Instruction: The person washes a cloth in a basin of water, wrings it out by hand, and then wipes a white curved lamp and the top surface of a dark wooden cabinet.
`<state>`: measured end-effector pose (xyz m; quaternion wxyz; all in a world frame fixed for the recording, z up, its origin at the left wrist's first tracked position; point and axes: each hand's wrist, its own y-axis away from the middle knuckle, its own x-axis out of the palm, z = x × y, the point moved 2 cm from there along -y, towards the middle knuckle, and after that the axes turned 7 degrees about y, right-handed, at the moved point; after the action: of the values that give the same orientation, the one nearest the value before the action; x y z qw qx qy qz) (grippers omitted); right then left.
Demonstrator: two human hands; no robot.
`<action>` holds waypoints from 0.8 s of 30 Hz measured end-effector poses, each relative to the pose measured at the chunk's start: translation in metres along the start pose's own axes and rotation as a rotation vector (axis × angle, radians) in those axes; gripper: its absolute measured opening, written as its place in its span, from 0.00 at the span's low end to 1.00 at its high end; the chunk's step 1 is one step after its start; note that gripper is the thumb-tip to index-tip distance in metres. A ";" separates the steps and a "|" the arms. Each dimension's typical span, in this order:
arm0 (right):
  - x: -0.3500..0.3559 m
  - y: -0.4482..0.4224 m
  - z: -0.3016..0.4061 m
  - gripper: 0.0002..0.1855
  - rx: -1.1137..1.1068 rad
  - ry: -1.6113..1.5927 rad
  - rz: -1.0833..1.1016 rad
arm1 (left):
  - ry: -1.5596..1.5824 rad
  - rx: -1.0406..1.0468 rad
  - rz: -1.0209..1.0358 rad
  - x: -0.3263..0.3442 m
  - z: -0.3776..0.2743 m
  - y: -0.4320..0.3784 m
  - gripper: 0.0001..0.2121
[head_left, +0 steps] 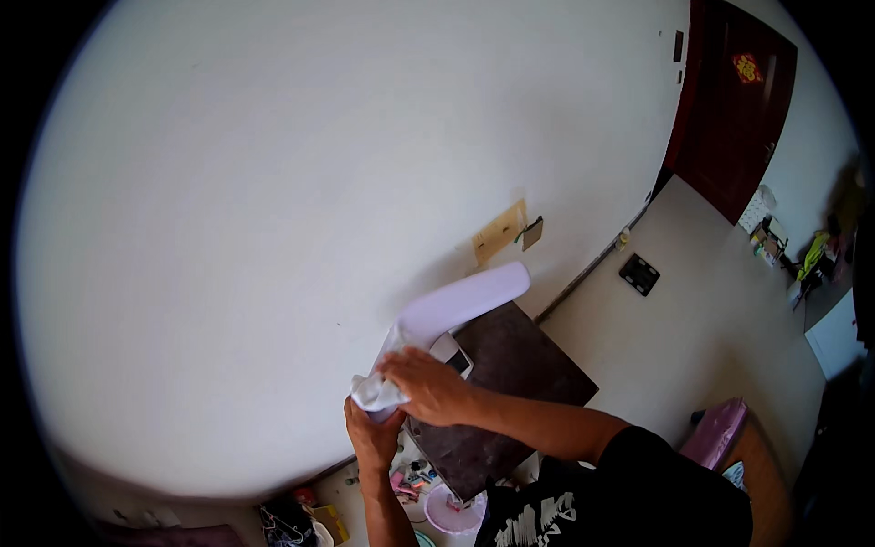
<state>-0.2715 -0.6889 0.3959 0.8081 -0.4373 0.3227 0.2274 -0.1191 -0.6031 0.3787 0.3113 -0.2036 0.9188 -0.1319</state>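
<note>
A long, pale lavender panel with rounded ends (pixel 465 297) stands at the wall-side edge of a dark, square-topped table (pixel 533 355). My left hand (pixel 373 434) grips its near end from below. Bunched in my right hand (pixel 429 391) is a white cloth (pixel 376 392), pressed against the panel close to my left hand. The cloth and fingers cover part of the panel's near end. Beside my right wrist, a white device with a dark face (pixel 452 355) sits on the tabletop; whether it joins the panel I cannot tell.
A white wall (pixel 273 239) rises directly behind the panel, with a brown paper patch (pixel 499 232) on it. Below the table are a pink basin (pixel 454 509) and small clutter. A black scale (pixel 639 275) lies on the floor towards the dark red door (pixel 735 109).
</note>
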 end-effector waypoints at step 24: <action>0.037 0.039 -0.023 0.38 0.410 -0.348 -0.465 | -0.180 0.031 0.011 0.010 -0.008 -0.002 0.39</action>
<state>-0.2789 -0.6848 0.3377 0.9520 -0.2826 0.1111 0.0388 -0.1311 -0.6080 0.3806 0.3964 -0.2048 0.8861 -0.1257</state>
